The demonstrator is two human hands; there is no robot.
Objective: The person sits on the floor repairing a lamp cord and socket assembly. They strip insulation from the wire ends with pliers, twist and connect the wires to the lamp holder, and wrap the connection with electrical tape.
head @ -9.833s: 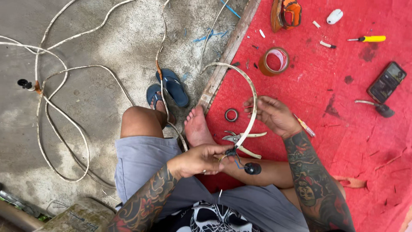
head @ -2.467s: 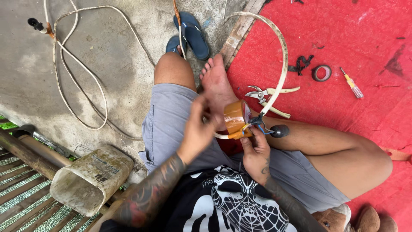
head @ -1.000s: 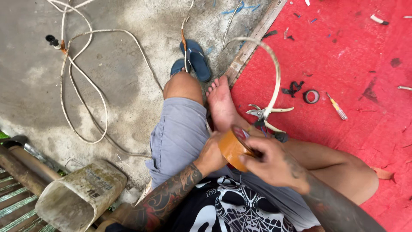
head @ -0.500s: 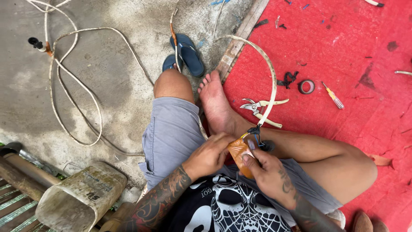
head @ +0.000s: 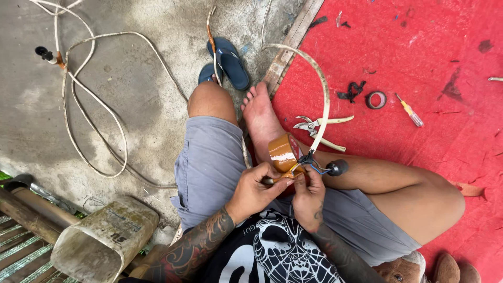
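The person sits on the floor with both hands meeting just above the lap. The left hand [head: 255,189] is curled closed, pinching the end of the white cable [head: 323,99] where its thin wires [head: 314,166] spread out. The right hand [head: 309,195] is closed on the same spot, fingers touching the left's. A roll of brown tape [head: 283,152] sits right above the hands, against the cable end. Just beyond the roll, pliers [head: 319,127] lie on the red mat [head: 429,47]; farther out from it lie a small black tape ring [head: 375,99] and a screwdriver [head: 409,111].
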